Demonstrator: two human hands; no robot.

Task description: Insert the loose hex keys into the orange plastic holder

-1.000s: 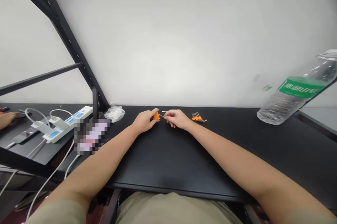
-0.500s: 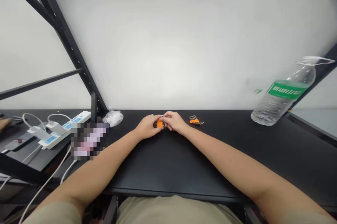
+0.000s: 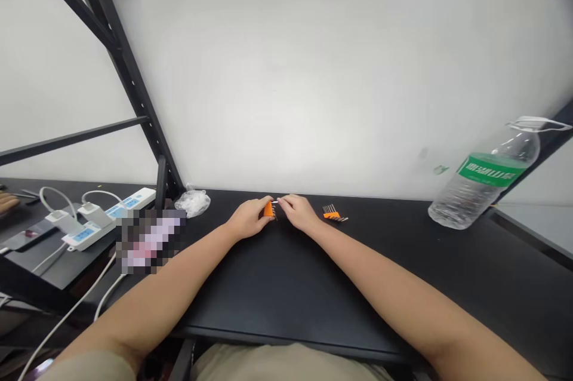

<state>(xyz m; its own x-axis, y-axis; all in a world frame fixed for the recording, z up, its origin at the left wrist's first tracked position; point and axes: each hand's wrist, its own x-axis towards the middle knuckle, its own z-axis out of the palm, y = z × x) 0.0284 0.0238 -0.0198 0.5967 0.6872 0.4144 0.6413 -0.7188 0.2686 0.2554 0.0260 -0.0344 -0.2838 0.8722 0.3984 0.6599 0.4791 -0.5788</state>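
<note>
My left hand point(image 3: 249, 217) grips an orange holder point(image 3: 268, 209) with several small dark bits sticking out of its right side. Just to the right, my right hand point(image 3: 297, 211) pinches the end of a short, thin metal piece point(image 3: 275, 202), whose other end reaches the top of the holder. Whether that piece sits inside the holder is too small to tell. A second orange holder point(image 3: 331, 214) with several dark bits lies on the black table point(image 3: 286, 285), to the right of my right hand.
A large clear bottle with a green label point(image 3: 487, 173) stands at the right. Crumpled clear plastic point(image 3: 193, 202) lies left of my hands. Further left are a white power strip point(image 3: 107, 220), cables, a pixelated object point(image 3: 152, 242) and another person's hand point(image 3: 8, 202).
My right hand has moved slightly away from the orange holder, opening a gap where the thin metal piece now shows. The whole view has shifted a little.
</note>
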